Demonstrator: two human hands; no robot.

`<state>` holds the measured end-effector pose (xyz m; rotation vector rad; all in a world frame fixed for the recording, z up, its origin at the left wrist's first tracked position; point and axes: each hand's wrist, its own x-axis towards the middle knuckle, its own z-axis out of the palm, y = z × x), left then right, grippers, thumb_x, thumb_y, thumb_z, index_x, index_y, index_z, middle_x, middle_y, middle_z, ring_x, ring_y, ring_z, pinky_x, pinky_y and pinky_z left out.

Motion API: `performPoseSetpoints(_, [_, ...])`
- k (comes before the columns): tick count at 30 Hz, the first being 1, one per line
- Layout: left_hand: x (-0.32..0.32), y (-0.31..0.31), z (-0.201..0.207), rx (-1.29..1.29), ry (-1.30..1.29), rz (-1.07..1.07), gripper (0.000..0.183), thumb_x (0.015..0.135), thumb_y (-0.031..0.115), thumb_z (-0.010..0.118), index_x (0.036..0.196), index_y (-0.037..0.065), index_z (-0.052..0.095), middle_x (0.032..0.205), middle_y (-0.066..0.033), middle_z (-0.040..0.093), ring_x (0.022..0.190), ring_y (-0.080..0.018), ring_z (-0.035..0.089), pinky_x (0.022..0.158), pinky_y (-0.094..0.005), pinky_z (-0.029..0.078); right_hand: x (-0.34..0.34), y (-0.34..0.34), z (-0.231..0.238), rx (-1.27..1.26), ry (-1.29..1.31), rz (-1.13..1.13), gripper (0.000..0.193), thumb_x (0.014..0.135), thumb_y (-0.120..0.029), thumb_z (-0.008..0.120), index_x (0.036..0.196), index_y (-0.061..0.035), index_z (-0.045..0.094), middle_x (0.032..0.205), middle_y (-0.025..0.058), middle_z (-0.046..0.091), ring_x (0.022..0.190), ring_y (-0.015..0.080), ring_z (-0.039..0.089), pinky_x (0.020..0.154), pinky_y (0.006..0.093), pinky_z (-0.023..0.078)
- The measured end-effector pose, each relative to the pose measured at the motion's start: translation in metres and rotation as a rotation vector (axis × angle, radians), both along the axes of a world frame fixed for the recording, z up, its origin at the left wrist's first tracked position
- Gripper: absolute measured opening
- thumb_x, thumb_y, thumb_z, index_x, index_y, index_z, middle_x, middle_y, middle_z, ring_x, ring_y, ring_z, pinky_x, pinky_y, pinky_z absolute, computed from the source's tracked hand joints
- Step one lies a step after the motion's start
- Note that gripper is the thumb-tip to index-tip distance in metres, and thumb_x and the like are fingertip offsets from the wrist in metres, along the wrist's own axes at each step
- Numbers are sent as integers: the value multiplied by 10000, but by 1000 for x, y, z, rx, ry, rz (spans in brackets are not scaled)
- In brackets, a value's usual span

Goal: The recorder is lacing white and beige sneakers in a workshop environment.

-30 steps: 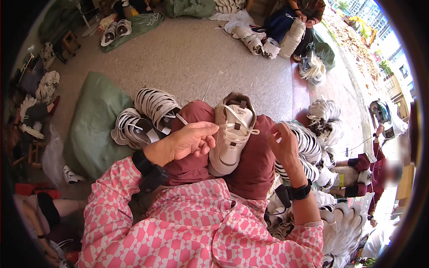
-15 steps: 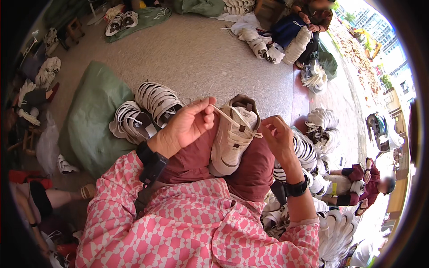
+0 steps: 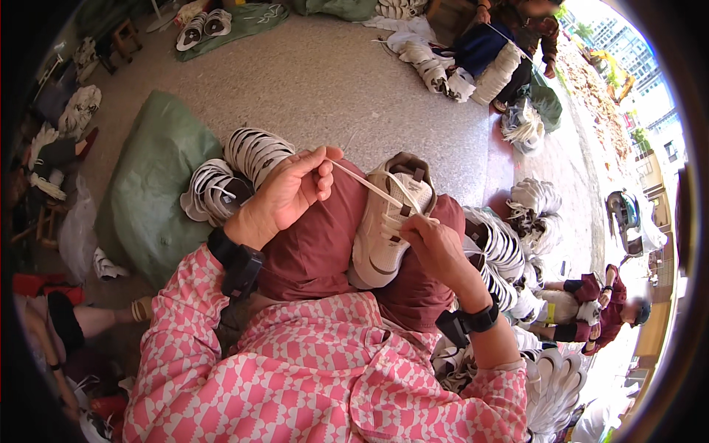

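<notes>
A cream sneaker (image 3: 374, 255) rests on my lap between my knees, its dark-lined opening facing away from me. A pale shoelace (image 3: 367, 185) runs taut from its eyelets up to the left. My left hand (image 3: 294, 188) is closed on that lace, pinching it between thumb and forefinger, off to the left of the shoe. Over the front of the lacing, my right hand (image 3: 437, 247) is closed too, with thumb and fingertips pinching at the laces. Its fingers partly cover the lower lace rows.
Nested shoe uppers (image 3: 255, 153) lie beyond my left knee, beside a green sack (image 3: 151, 196). More stacks of uppers (image 3: 496, 247) crowd my right side. A person (image 3: 528, 44) works with laces at the far right; another person (image 3: 617, 303) sits at right.
My left hand has drawn the lace further left and toward me. My right hand has come from the shoe's right side down onto the front lacing.
</notes>
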<state>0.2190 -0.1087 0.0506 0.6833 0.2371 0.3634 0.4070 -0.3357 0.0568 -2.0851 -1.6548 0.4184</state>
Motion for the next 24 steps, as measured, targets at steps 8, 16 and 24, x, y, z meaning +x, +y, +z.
performPoseSetpoints(8, [-30, 41, -4, -110, -70, 199, 280, 1019, 207, 507, 1192, -11, 529, 775, 4, 509, 670, -96, 472, 605, -239, 436, 24, -7, 7, 189, 285, -387, 115, 839, -94, 705, 918, -58, 629, 638, 24, 561, 552, 78, 487, 525, 247, 413])
performPoseSetpoints(16, [-49, 48, -8, 54, 145, 355, 297, 1018, 210, 506, 1215, -9, 550, 827, 7, 553, 709, -83, 526, 643, -226, 470, 4, -20, -3, 82, 395, -228, 114, 882, -99, 672, 934, -4, 635, 742, 85, 659, 656, 110, 597, 601, 261, 475])
performPoseSetpoints(24, [-6, -6, -1, 576, 235, 48, 356, 966, 185, 585, 1267, 8, 517, 1006, -43, 625, 827, -84, 595, 708, -231, 511, -10, -19, -9, 53, 167, -240, 152, 881, -141, 654, 992, -41, 629, 880, 165, 686, 818, 315, 689, 692, 370, 529])
